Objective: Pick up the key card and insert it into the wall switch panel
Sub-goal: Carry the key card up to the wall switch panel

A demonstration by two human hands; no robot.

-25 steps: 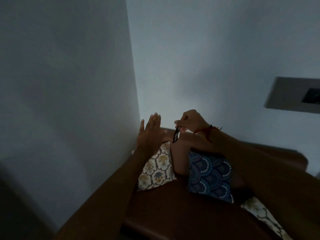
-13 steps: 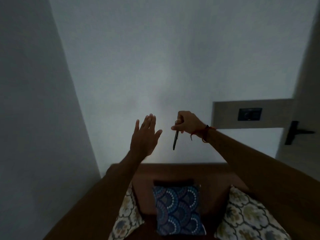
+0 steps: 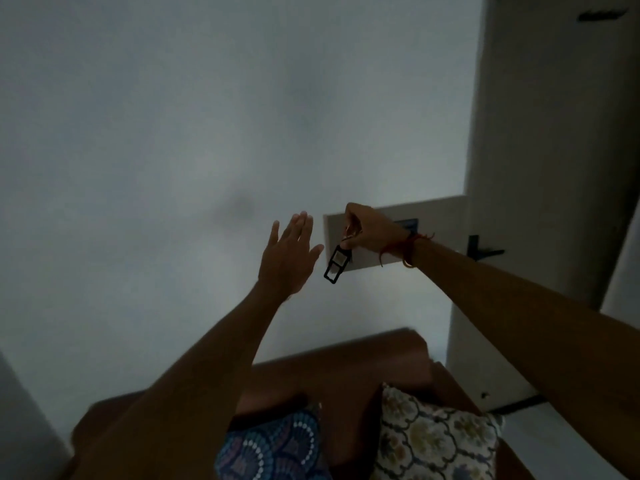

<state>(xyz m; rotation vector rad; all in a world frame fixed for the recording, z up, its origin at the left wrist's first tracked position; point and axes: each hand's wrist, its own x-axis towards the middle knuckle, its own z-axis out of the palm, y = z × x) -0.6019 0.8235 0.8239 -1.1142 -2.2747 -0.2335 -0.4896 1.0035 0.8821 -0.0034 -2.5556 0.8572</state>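
The room is dim. My right hand [image 3: 372, 230] pinches the top of a black-framed key card [image 3: 336, 266], which dangles from its ring just left of and below the fingers. Behind that hand a pale rectangular wall switch panel [image 3: 438, 223] is mounted on the wall, partly hidden by the hand; a dark insert [image 3: 407, 224] shows on it. My left hand [image 3: 289, 258] is raised beside the card, palm flat, fingers spread, holding nothing.
A brown sofa [image 3: 339, 362] stands against the wall below, with a blue patterned cushion [image 3: 277, 445] and a cream floral cushion [image 3: 436, 438]. To the right is a pale door [image 3: 540, 168] with a black handle [image 3: 483, 249].
The view has swung right and upward. My right hand has carried the key card from over the sofa up to the switch panel. The left hand rose alongside it, still empty.
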